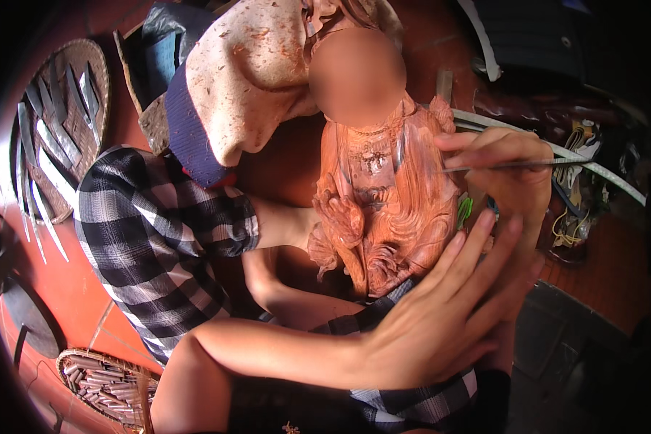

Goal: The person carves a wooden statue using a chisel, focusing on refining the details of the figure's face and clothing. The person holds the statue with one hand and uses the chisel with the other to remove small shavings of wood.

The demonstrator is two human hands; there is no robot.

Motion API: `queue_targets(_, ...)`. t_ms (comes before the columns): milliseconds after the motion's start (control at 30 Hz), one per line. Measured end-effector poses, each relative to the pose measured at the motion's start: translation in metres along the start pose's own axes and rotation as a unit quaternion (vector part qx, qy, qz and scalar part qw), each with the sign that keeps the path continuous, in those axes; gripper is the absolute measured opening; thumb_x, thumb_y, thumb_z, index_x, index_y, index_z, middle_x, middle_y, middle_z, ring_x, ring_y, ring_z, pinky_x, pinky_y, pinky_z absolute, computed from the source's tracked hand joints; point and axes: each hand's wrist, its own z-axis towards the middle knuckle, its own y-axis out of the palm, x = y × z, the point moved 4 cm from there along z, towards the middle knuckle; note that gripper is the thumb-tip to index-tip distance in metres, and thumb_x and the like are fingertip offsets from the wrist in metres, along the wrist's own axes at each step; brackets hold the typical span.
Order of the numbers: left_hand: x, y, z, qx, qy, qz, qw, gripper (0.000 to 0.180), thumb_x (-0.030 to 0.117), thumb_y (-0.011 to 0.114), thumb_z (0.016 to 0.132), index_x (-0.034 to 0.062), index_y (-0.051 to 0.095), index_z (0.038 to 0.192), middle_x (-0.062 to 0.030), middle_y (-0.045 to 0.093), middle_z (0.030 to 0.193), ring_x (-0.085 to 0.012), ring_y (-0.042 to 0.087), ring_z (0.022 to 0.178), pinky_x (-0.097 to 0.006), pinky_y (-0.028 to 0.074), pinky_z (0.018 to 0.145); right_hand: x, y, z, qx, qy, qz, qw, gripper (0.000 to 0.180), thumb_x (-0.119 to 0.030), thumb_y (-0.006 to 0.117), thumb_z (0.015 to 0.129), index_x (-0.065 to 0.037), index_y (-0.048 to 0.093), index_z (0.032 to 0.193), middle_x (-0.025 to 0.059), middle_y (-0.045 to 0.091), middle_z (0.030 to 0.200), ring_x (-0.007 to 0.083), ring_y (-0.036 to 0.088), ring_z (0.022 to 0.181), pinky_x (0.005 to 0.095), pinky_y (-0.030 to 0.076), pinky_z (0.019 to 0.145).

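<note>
Reddish-brown wood, carved into one deeply folded statue (412, 181), stands upright at the centre of my view, between my two hands and the plaid sleeve (202, 217) of a co-worker; my right hand (521, 152) is closed in a pinch on one thin metal tool (495, 166), its end beside the robe; my left hand (419, 325) is open, fingers extended and slightly blurred, near the lower side of the carving, though whether it touches I cannot tell.

The piece looks solid, so I judge it heavy for its size and wholly stiff; polished-looking folds may prove a little slippery, while the projecting front details (340, 217) seem the fragile part, apt to chip; the sound hold, I would say, is both palms low around the broad lower body (419, 239), clear of anything thin.

By count: one statue, one tool in my grip, one chip-flecked cap (249, 65) on the co-worker; one round woven tray (94, 61) at left, bearing at least ten blades (50, 137), overlapping too much for an exact tally; one basket (69, 356) of short brown rods (105, 383), too many to number.
</note>
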Motion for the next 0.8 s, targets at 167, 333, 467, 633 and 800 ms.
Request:
queue_targets(167, 0.006, 0.007, -0.008, 0.012, 0.024, 0.036, 0.999, 0.087, 0.020, 0.075, 0.081, 0.0067, 0.036, 0.158, -0.0205, 0.018, 0.169, -0.0527, 0.011, 0.154, -0.062, 0.019, 0.123, -0.016, 0.001, -0.001, -0.093, 0.001, -0.172, 0.981, 0.015, 0.007, 0.075, 0.065, 0.000, 0.073, 0.078, 0.0166, 0.076, 0.083, 0.0320, 0.076, 0.099, 0.0525, 0.055, 0.102)
queue_targets(333, -0.013, 0.006, -0.008, 0.057, -0.002, 0.076, 0.995, 0.087, 0.020, 0.076, 0.082, 0.0075, 0.037, 0.158, -0.0187, 0.019, 0.169, -0.0535, 0.008, 0.154, -0.068, 0.015, 0.121, 0.002, 0.018, -0.001, -0.089, -0.016, -0.202, 0.975, 0.007, -0.003, 0.074, 0.066, -0.001, 0.072, 0.073, 0.0097, 0.073, 0.071, 0.0348, 0.077, 0.096, 0.0577, 0.045, 0.113)
queue_targets(467, -0.012, 0.006, -0.004, 0.073, -0.016, 0.062, 0.995, 0.088, 0.019, 0.077, 0.081, 0.0079, 0.036, 0.158, -0.0192, 0.018, 0.169, -0.0540, 0.006, 0.154, -0.069, 0.014, 0.121, -0.005, 0.021, -0.010, -0.097, 0.005, -0.221, 0.970, 0.011, -0.010, 0.066, 0.077, 0.000, 0.071, 0.076, 0.0081, 0.071, 0.072, 0.0341, 0.076, 0.102, 0.0568, 0.042, 0.115)
queue_targets(633, -0.012, 0.006, -0.015, 0.058, -0.049, 0.054, 0.996, 0.090, 0.019, 0.077, 0.081, 0.0080, 0.034, 0.159, -0.0194, 0.015, 0.170, -0.0542, 0.006, 0.154, -0.067, 0.012, 0.121, -0.005, 0.033, -0.020, -0.129, 0.033, -0.297, 0.945, 0.010, -0.011, 0.065, 0.081, -0.004, 0.071, 0.079, 0.0100, 0.076, 0.086, 0.0330, 0.074, 0.106, 0.0498, 0.044, 0.115)
queue_targets(800, -0.021, 0.004, -0.001, 0.061, -0.018, 0.052, 0.997, 0.091, 0.016, 0.077, 0.080, 0.0065, 0.034, 0.159, -0.0197, 0.015, 0.170, -0.0541, 0.006, 0.154, -0.067, 0.013, 0.122, -0.002, 0.021, -0.025, -0.062, 0.050, -0.300, 0.951, 0.009, -0.015, 0.069, 0.084, -0.007, 0.073, 0.083, 0.0114, 0.078, 0.096, 0.0335, 0.073, 0.110, 0.0440, 0.047, 0.113)
